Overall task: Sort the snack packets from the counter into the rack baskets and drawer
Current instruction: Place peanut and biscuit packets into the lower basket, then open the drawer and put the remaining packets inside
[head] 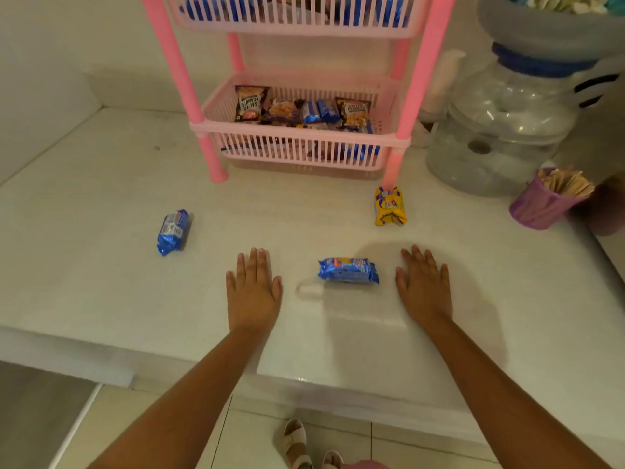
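Three snack packets lie on the white counter (101, 282): a blue packet (348, 269) between my hands, a second blue packet (173, 231) to the left, and a yellow packet (390, 206) by the rack's front right leg. My left hand (253, 289) and my right hand (424, 287) lie flat on the counter with straight fingers, one on each side of the middle packet, touching none. The pink rack's lower basket (301, 148) holds several packets, among them peanut bags. The upper basket (294, 20) also holds blue packets.
A large clear water jar (500, 130) stands at the right of the rack. A purple cup (541, 206) with wooden sticks sits at the far right. The counter's front edge (203, 360) runs below my wrists, with tiled floor beneath.
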Available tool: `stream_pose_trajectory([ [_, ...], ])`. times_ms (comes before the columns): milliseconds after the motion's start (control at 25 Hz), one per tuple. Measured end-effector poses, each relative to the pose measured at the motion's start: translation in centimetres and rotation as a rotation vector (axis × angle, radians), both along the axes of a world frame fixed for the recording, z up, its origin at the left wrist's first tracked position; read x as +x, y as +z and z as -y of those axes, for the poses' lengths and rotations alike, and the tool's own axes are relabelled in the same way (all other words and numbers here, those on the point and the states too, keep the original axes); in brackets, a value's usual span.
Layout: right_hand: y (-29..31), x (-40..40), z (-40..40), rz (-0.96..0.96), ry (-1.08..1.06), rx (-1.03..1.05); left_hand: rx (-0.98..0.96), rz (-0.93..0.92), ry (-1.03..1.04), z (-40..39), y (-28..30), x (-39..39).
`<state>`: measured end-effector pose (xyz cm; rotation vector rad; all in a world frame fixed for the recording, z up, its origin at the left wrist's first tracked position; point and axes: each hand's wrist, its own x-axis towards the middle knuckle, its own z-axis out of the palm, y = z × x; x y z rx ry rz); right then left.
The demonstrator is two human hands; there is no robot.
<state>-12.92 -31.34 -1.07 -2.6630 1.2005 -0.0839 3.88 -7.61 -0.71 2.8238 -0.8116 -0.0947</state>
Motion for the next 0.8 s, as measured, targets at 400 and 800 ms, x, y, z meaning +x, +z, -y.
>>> stream_pose_trajectory([
  [400, 1.0, -5.0, -3.8, 0.131, 0.069, 0.008, 0.065, -0.042, -0.045, -3.0, -0.3, -4.8],
  [800, 1.3, -12.0, -11.9, 0.225, 0.031, 0.097, 0.204, -0.092, -0.251, -6.2, -0.5, -7.8],
])
